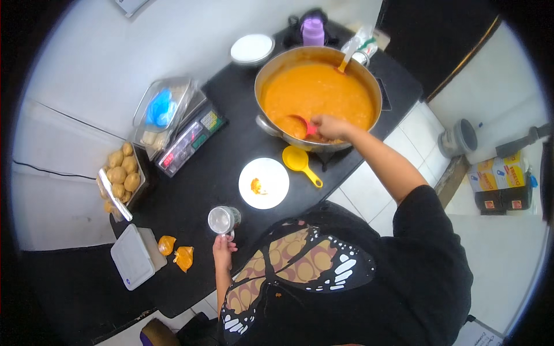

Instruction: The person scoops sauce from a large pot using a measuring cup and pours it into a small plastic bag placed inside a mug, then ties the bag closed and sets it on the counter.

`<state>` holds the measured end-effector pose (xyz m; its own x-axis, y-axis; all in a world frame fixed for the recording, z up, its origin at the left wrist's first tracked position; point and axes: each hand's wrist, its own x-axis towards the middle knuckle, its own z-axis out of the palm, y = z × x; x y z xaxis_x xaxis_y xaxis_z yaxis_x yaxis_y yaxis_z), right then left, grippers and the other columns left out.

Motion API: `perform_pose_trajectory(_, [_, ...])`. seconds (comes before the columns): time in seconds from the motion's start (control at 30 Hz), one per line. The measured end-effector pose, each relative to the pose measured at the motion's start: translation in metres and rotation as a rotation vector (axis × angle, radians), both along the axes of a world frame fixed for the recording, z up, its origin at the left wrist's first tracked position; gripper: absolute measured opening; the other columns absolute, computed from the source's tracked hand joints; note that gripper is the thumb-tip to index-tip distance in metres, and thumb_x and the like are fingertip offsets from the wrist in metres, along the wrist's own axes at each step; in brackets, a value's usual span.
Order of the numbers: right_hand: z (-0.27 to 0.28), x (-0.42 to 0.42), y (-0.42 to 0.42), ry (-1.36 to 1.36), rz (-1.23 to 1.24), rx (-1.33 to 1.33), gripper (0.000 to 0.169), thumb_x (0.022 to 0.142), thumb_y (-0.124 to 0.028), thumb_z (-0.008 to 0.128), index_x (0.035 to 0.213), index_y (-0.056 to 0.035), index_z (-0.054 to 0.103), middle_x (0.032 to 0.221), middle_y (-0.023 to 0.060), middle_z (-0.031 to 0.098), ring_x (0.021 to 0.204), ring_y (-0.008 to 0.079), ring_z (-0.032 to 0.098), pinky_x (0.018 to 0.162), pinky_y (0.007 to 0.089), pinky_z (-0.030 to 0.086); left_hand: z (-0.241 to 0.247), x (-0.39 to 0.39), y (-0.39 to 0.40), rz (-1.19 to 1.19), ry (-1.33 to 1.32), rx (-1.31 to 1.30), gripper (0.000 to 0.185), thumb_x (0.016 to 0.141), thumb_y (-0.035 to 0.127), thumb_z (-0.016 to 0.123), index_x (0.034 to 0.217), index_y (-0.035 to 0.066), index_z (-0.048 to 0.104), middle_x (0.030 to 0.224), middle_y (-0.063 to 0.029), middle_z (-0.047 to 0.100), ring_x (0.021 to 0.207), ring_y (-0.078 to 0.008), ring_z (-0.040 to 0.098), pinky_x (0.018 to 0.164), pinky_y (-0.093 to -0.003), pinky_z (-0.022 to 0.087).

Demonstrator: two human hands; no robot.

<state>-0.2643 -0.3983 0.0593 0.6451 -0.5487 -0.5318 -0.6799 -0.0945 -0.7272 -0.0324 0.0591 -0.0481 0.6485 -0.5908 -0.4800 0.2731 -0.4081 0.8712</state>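
Observation:
A large metal pot full of thick orange sauce stands on the black table. My right hand reaches over its near rim and grips a red scoop, whose bowl is in the sauce. My left hand is at the handle of a cup with a pale, cloudy top, near the table's front edge. A white plate with an orange smear lies between the cup and the pot. Beside the plate rests a yellow measuring scoop. Another utensil with a pale handle leans in the pot at its far right.
A digital scale bears plastic containers at the left. Nearby are a container of potatoes, a lidded plastic box and small orange bags. Behind the pot stand a round white lid and a purple bottle.

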Motion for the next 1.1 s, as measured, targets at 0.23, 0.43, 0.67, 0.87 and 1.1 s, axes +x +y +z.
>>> perform_pose_trajectory(0.23, [-0.015, -0.007, -0.010, -0.097, -0.068, 0.189, 0.023, 0.081, -0.001, 0.044, 0.100, -0.0114, 0.052, 0.070, 0.0004, 0.051, 0.059, 0.0110, 0.050, 0.050, 0.0241, 0.041, 0.006, -0.002, -0.002, 0.006, 0.033, -0.002, 0.021, 0.094, 0.022, 0.043, 0.094, 0.003, 0.054, 0.085, -0.0071, 0.058, 0.062, -0.0091, 0.053, 0.053, -0.0227, 0.049])
perform_pose_trajectory(0.43, [-0.017, -0.008, -0.011, -0.168, -0.115, 0.220, 0.020, 0.082, -0.001, 0.045, 0.097, -0.0110, 0.052, 0.068, -0.0009, 0.050, 0.055, 0.0091, 0.047, 0.047, 0.0225, 0.039, 0.003, -0.001, 0.000, 0.000, 0.025, -0.006, 0.020, 0.093, 0.021, 0.043, 0.093, 0.003, 0.053, 0.084, -0.0064, 0.057, 0.062, -0.0090, 0.052, 0.053, -0.0231, 0.049])
perform_pose_trajectory(0.67, [-0.017, -0.013, -0.017, -0.236, -0.181, 0.217, 0.021, 0.084, -0.003, 0.045, 0.100, -0.0120, 0.053, 0.070, -0.0016, 0.049, 0.059, 0.0087, 0.046, 0.053, 0.0222, 0.038, -0.003, 0.000, 0.001, 0.009, 0.031, -0.030, 0.020, 0.094, 0.021, 0.042, 0.092, 0.004, 0.052, 0.082, -0.0060, 0.056, 0.062, -0.0087, 0.052, 0.052, -0.0227, 0.049])
perform_pose_trajectory(0.87, [-0.013, -0.021, -0.028, -0.358, -0.266, -0.034, 0.017, 0.078, -0.011, 0.059, 0.095, -0.0094, 0.056, 0.072, 0.0010, 0.053, 0.061, 0.0110, 0.049, 0.055, 0.0239, 0.041, -0.002, -0.002, 0.001, 0.036, 0.024, -0.032, 0.021, 0.094, 0.021, 0.042, 0.091, 0.004, 0.053, 0.081, -0.0059, 0.056, 0.062, -0.0087, 0.052, 0.051, -0.0226, 0.048])
perform_pose_trajectory(1.1, [-0.017, -0.021, -0.033, -0.180, -0.138, -0.524, 0.023, 0.072, -0.017, 0.070, 0.089, -0.0046, 0.060, 0.078, 0.0082, 0.058, 0.073, 0.0197, 0.055, 0.068, 0.0321, 0.045, -0.009, -0.003, 0.001, 0.067, 0.005, -0.046, 0.021, 0.094, 0.020, 0.043, 0.090, 0.003, 0.053, 0.082, -0.0066, 0.057, 0.060, -0.0091, 0.052, 0.050, -0.0230, 0.048])
